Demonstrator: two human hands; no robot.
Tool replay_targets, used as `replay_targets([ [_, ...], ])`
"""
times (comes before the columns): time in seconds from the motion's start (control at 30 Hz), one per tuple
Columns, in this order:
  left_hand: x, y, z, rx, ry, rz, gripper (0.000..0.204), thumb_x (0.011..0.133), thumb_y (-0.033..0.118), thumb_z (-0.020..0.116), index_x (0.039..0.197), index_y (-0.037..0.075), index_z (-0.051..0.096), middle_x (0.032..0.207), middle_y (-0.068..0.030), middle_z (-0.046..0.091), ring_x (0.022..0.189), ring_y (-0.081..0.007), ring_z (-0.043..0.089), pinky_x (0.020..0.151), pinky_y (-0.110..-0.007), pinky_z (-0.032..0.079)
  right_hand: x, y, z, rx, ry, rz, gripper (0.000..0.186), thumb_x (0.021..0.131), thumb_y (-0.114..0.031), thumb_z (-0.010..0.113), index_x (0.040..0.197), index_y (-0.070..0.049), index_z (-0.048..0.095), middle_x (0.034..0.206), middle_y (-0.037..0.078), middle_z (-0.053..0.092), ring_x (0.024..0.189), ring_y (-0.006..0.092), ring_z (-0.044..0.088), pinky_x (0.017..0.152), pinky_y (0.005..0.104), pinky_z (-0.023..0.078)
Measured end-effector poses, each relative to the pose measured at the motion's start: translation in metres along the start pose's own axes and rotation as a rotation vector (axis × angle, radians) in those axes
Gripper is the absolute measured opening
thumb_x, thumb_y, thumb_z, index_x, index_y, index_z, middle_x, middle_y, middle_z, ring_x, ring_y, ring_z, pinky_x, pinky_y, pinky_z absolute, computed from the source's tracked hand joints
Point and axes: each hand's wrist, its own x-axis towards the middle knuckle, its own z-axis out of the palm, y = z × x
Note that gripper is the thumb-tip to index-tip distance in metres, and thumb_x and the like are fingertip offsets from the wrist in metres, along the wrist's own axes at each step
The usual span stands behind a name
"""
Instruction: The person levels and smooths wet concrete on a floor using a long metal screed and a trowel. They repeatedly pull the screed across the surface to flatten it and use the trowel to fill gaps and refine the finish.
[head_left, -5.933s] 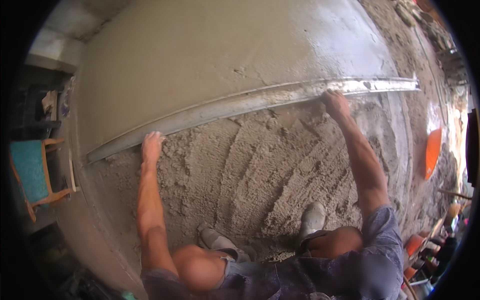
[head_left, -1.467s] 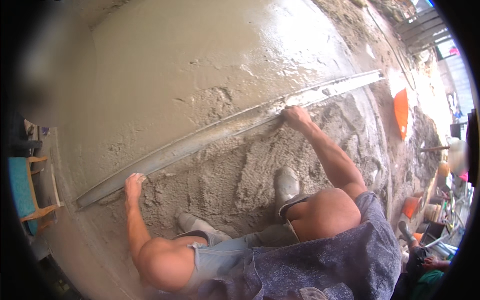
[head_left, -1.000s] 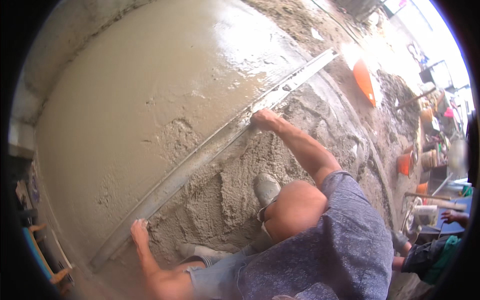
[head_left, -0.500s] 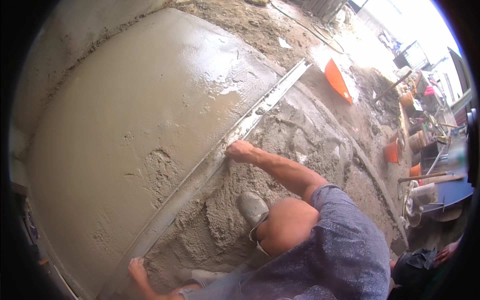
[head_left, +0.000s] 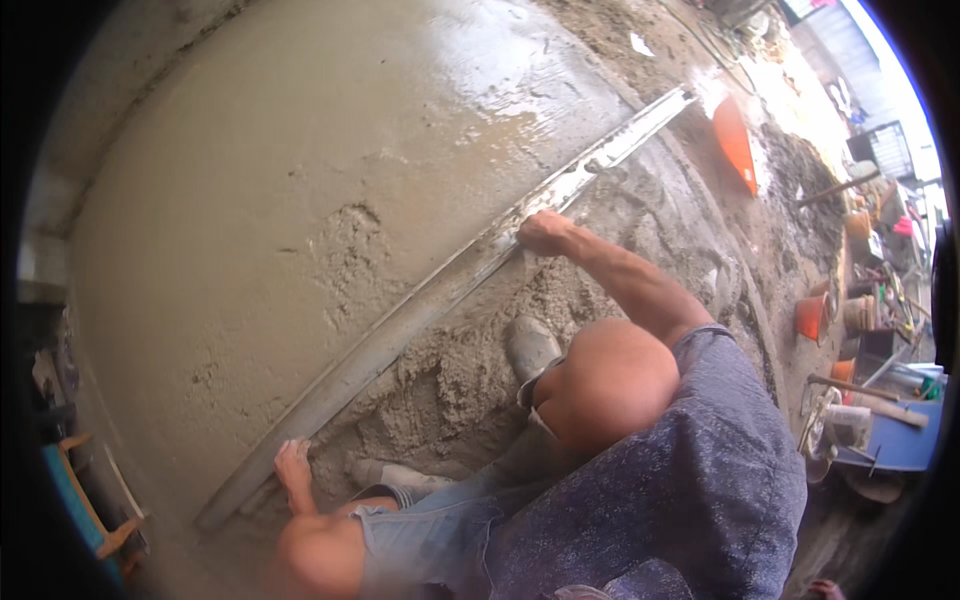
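A long metal screed bar (head_left: 375,350) lies slantwise across wet grey concrete, running from near left to far right. My right hand (head_left: 547,233) is closed over its near edge, a little past the middle. Close to the bar's near-left end, my left hand (head_left: 293,464) grips the same edge, fingers partly hidden. Beyond the bar spreads smooth, levelled concrete (head_left: 230,210) with a rough, pitted patch (head_left: 352,250). On my side the concrete (head_left: 450,370) is lumpy and loose. I am crouching, my boots (head_left: 530,346) in the rough mix.
An orange, curved scoop-like thing (head_left: 735,145) stands past the bar's far end. An orange bucket (head_left: 812,317), tools and a blue tub (head_left: 900,437) crowd the right side. A wall (head_left: 120,90) borders the slab at upper left. Orange-and-teal objects (head_left: 115,538) lie at lower left.
The view has shifted, so the bar and both hands sit higher and farther right in the picture. The bar's far end is slightly nearer the orange thing. Both hands keep their grip.
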Motion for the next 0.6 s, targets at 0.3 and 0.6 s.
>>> replay_targets([
  [0.3,0.036,0.012,-0.016,0.13,0.076,0.245,0.024,0.092,0.023,0.062,0.1,0.003,0.074,0.093,-0.0196,0.069,0.087,-0.0432,0.063,0.078,-0.051,0.049,-0.033,0.025,0.019,-0.021,0.014,0.045,0.02,0.095,-0.013,0.058,0.096,-0.014,0.077,0.081,0.007,0.072,0.065,0.016,0.065,0.054,0.0337,0.054],
  [0.6,0.143,0.19,0.0,0.27,-0.235,0.254,0.034,0.096,0.021,0.057,0.124,0.004,0.065,0.117,-0.017,0.066,0.105,-0.0303,0.06,0.092,-0.044,0.046,-0.184,-0.048,0.093,0.428,1.159,0.585,0.019,0.084,-0.013,0.058,0.1,-0.01,0.068,0.11,0.01,0.068,0.108,0.0296,0.062,0.106,0.0438,0.045],
])
